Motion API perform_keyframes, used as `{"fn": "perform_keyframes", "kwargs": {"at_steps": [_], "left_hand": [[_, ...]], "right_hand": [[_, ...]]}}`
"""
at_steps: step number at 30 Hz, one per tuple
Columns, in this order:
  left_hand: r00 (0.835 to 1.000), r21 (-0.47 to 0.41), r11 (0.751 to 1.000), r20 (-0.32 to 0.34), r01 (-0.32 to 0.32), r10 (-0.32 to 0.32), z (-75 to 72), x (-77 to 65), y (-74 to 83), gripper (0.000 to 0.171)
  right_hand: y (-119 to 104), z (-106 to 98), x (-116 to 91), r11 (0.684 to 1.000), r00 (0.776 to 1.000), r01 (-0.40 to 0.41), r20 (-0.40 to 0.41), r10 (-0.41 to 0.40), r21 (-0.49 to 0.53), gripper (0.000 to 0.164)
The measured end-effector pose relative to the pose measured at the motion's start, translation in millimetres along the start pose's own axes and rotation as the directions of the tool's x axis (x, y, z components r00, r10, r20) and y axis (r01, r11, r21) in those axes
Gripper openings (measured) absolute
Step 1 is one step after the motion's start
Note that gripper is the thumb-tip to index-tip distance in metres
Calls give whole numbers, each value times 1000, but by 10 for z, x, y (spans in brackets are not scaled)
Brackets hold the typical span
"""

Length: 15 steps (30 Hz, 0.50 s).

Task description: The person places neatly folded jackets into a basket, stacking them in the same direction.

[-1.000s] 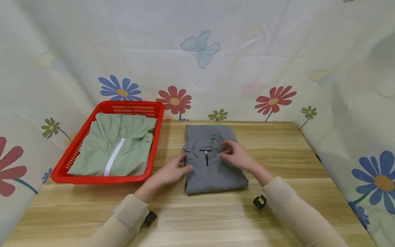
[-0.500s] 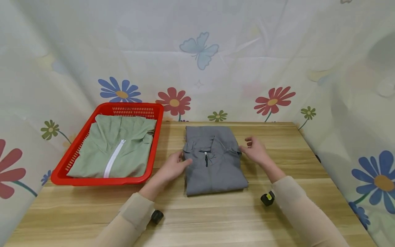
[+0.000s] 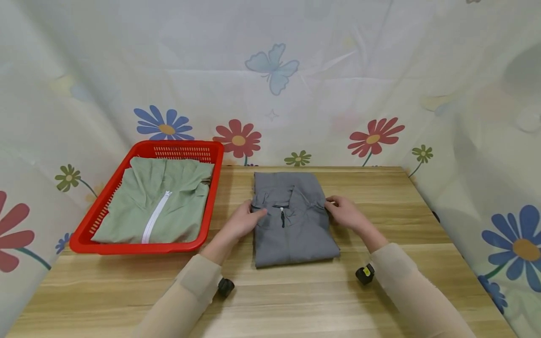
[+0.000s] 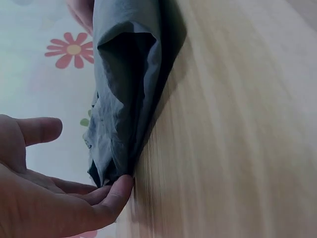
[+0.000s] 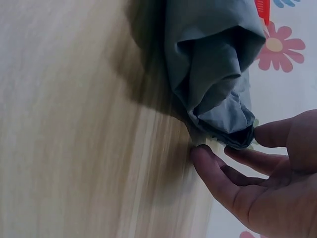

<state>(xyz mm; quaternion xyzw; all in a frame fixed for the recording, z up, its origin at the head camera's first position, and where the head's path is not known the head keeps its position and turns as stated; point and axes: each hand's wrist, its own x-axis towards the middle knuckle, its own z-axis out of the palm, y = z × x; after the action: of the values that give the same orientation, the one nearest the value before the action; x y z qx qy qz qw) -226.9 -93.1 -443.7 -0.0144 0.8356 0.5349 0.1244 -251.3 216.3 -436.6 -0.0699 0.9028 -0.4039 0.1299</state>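
A folded grey zip jacket (image 3: 296, 239) lies on the wooden table, its collar and black zipper pull facing up. At its left edge is my left hand (image 3: 243, 220); in the left wrist view its fingers (image 4: 116, 198) touch the lower edge while the thumb stands apart from the cloth. My right hand (image 3: 346, 216) lightly pinches the right edge. In the right wrist view its thumb (image 5: 272, 133) meets the upper layers and other fingers reach beneath them. The side folds of the jacket (image 5: 213, 64) gape a little.
A red plastic basket (image 3: 145, 246) stands to the left, holding a folded light green garment (image 3: 181, 211) with a white zipper. The wooden table (image 3: 287, 300) ends at a flowered cloth backdrop (image 3: 321, 103). Black wrist devices sit under both cuffs.
My right hand has moved from above the jacket to its right edge and then closed in on it. The left hand has slid slightly up along the left edge. The jacket lies in place.
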Motion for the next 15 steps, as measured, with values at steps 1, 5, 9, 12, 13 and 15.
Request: {"fn": "perform_keyframes", "kwargs": {"at_steps": [1, 5, 9, 12, 13, 15], "left_hand": [[1000, -2, 1000, -5, 8, -8, 4, 11, 6, 69], [999, -14, 999, -15, 46, -47, 16, 39, 48, 71], [997, -48, 996, -15, 69, -70, 21, 79, 69, 72], [996, -83, 993, -15, 83, -85, 26, 105, 76, 72], [996, -93, 992, -15, 86, -87, 29, 109, 79, 72], [996, -110, 990, -15, 87, -89, 36, 117, 85, 72]], "right_hand": [[-8, 4, 1, 1000, 1000, 0, -5, 0, 0, 47], [-45, 31, 9, 1000, 1000, 7, -28, -8, -26, 44], [-80, 82, 23, 998, 998, 23, -58, -26, -53, 43], [-94, 126, 32, 997, 996, 37, -74, -42, -63, 42], [-95, 140, 35, 997, 996, 41, -77, -46, -66, 42], [-95, 160, 39, 998, 996, 36, -77, -40, -50, 43]]}}
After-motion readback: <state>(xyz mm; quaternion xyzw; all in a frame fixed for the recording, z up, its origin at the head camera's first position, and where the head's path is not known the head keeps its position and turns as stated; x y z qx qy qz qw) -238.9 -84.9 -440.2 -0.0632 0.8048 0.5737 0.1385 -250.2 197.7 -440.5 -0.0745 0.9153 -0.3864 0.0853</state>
